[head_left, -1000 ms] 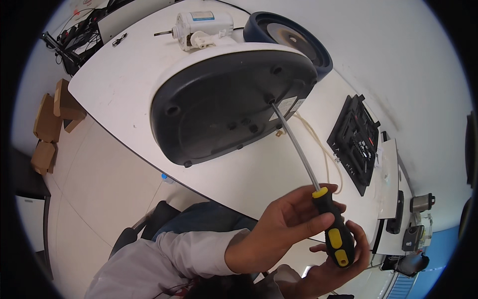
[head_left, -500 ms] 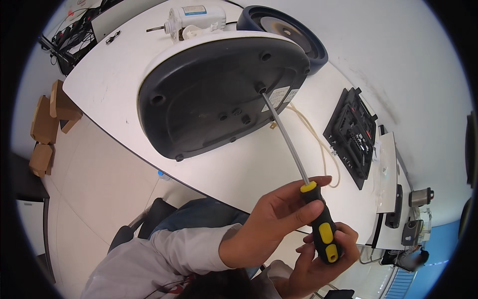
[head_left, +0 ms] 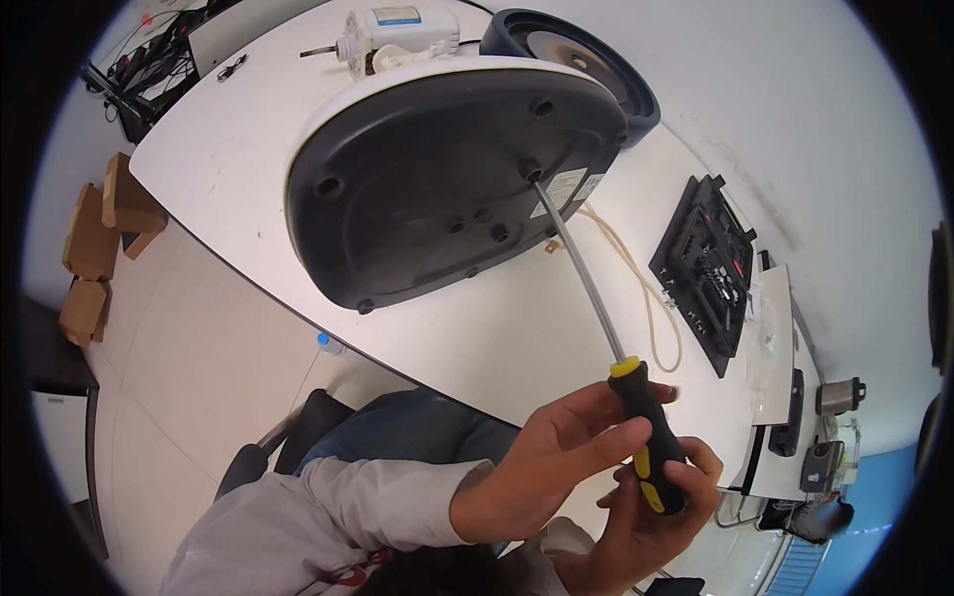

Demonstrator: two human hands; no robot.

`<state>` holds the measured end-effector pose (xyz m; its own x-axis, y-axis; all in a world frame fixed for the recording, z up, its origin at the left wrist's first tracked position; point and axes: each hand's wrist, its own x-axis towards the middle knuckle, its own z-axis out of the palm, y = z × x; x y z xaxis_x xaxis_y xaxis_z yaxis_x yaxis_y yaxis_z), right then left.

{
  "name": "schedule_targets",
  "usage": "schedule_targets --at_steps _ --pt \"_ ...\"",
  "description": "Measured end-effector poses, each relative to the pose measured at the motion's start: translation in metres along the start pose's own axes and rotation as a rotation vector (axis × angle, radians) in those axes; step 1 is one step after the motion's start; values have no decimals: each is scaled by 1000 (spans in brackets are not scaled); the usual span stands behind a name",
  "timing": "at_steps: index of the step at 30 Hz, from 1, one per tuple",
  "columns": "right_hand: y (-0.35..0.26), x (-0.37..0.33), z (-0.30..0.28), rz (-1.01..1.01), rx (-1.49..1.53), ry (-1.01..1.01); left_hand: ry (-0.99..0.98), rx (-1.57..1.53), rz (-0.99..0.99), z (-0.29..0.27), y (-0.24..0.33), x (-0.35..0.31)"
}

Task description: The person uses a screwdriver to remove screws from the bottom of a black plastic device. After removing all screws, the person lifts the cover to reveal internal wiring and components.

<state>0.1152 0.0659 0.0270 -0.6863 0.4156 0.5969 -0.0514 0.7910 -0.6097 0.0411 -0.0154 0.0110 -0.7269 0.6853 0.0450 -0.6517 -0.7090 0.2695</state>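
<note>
A long screwdriver (head_left: pixel 584 273) with a black and yellow handle runs up and to the left. Around the front of its handle my left hand (head_left: pixel 552 452) is closed. My right hand (head_left: pixel 651 521) grips the rear of the same handle from below. The screwdriver's tip is in a round recess on the dark underside of an oval, white-rimmed appliance base (head_left: pixel 397 199), tipped up on the table. The tip's end is hidden in the recess. Other recesses, small feet and a white label show on that underside.
Behind the base lie a white motor (head_left: pixel 397 35) with a metal shaft and a dark blue round disc (head_left: pixel 636 94). On the right of the white table (head_left: pixel 447 353) are a pale cord (head_left: pixel 646 273) and an open black tool case (head_left: pixel 706 273). Cardboard boxes (head_left: pixel 89 233) stand left.
The screwdriver's handle has turned in my hands, its yellow patches now facing more to the left. The whole view has shifted slightly; the tip stays in the same recess.
</note>
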Motion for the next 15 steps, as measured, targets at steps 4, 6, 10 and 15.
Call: schedule_targets --at_steps 4,6,10,15 --pt "-4 5 4 -61 54 -44 85 101 -51 -4 3 0" --pt "-20 13 2 313 132 55 92 122 -51 2 1 4" --pt "-7 13 -7 284 265 -145 84 76 -28 -3 8 0" --pt "-11 5 -4 259 175 30 -70 89 13 11 10 1"
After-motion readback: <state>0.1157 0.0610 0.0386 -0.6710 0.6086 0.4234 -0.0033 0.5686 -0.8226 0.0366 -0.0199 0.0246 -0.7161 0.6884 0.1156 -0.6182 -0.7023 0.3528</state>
